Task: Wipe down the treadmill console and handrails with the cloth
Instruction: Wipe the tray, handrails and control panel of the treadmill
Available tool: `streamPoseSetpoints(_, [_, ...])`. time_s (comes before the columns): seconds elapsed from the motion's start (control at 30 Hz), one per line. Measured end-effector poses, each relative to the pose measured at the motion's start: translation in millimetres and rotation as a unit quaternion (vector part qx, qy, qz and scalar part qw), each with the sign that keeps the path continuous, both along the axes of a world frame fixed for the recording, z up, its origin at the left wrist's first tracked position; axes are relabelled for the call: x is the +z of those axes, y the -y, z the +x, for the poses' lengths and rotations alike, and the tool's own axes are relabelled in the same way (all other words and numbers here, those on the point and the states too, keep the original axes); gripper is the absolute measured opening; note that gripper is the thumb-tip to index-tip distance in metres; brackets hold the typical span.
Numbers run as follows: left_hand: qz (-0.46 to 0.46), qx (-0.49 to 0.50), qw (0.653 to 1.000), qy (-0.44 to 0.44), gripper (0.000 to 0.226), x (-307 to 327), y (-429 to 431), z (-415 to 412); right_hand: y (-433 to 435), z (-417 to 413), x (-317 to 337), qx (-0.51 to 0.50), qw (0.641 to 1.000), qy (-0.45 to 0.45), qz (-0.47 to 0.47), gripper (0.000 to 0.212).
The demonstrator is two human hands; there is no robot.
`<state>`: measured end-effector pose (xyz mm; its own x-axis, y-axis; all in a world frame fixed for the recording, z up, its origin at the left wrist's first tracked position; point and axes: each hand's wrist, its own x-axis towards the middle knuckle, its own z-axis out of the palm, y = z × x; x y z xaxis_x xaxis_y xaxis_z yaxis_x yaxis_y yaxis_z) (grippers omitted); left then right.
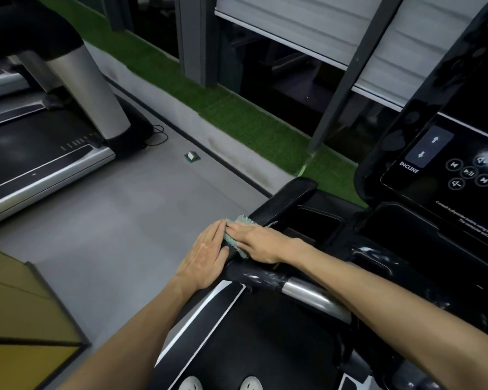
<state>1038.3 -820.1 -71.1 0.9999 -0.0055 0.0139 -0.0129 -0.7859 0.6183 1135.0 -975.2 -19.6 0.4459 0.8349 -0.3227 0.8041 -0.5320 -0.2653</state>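
Far left: neighbouring treadmill [40,153], well apart across grey floor [119,220]; a small box [192,156] lies on that floor, out of the way. Left hand [206,253] lies flat on the left handrail [283,199], fingers straight and together, tips touching the cloth [233,238]. The cloth is draped over the rail between both hands. Right hand [255,243] presses on it with straight fingers, no curl. Judgement: this rail is in progress. Its forward end, the silver bar [313,298] and the console [448,170] look left to do, as does the other rail, which is out of view. Room: rail free ahead to its rounded end; open drop on its left, recessed pocket [316,220] just right.
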Motion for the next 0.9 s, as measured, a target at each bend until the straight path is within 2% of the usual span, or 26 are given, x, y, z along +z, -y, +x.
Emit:
streamPoseSetpoints(0.23, [0.012, -0.018, 1.0, -0.001, 0.072, -1.2, 0.2, -1.2, 54.4, -0.6, 10.8, -0.077, 0.997, -0.012, -0.008, 0.057])
streamPoseSetpoints(0.37, [0.042, -0.072, 0.996, 0.024, 0.075, -2.0, -0.8, 0.9, 93.7, -7.0, 30.4, -0.098, 0.994, -0.024, -0.033, 0.051])
streamPoseSetpoints(0.53, [0.054, -0.14, 0.988, 0.027, 0.071, -1.3, 0.8, 14.6, 134.6, -17.7, 50.0, -0.108, 0.991, -0.028, -0.068, 0.054])
streamPoseSetpoints(0.8, [0.051, -0.171, 0.984, 0.022, 0.076, 2.4, 27.6, 57.2, 67.2, -13.3, 36.5, -0.116, 0.99, 0.004, -0.085, 0.054])
streamPoseSetpoints(0.9, [0.047, -0.174, 0.983, 0.021, 0.076, 0.9, 26.5, 55.2, 77.7, -10.1, 33.8, -0.133, 0.988, -0.013, -0.076, 0.052])
